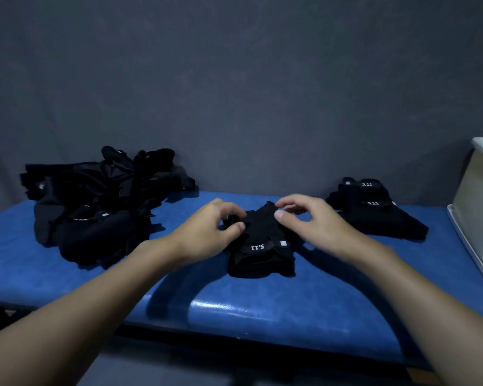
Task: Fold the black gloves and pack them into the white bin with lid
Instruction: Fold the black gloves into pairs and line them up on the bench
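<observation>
Fingers of the left hand (209,229) are curled, and the far left edge of a glove (260,246) is pinched between them and the thumb. The right hand (310,218) is curled likewise, with the glove's far tip nipped between thumb and fingertips. The glove is laid on a blue bench (262,307) between the hands, its cuff (white "5.11" lettering is seen upside down) turned toward the person. A loose pile (101,201) of gloves is heaped well to the left. A folded stack (374,213) is set just beyond the right hand. A white bin (480,196) is seen at the right edge, apart from the stack, with a flat white slab (470,250) beneath it.
</observation>
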`<control>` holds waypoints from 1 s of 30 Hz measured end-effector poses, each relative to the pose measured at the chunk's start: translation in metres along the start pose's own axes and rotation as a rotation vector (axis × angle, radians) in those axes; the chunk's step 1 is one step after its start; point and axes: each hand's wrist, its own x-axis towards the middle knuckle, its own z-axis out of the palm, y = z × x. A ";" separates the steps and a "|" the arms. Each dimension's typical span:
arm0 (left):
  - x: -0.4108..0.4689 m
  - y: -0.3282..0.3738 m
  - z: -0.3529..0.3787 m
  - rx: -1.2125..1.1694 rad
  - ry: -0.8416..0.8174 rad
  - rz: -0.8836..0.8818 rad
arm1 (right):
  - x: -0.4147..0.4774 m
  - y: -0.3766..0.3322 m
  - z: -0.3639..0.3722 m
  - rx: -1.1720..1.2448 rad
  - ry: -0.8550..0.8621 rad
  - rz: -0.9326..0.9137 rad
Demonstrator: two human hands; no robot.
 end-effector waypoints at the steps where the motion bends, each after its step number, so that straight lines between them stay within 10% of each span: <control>1: 0.000 -0.007 0.001 0.043 -0.018 -0.035 | -0.001 -0.002 0.001 -0.044 -0.029 -0.001; 30: -0.013 0.001 -0.008 0.057 -0.193 0.090 | -0.012 -0.004 -0.008 -0.021 -0.234 -0.113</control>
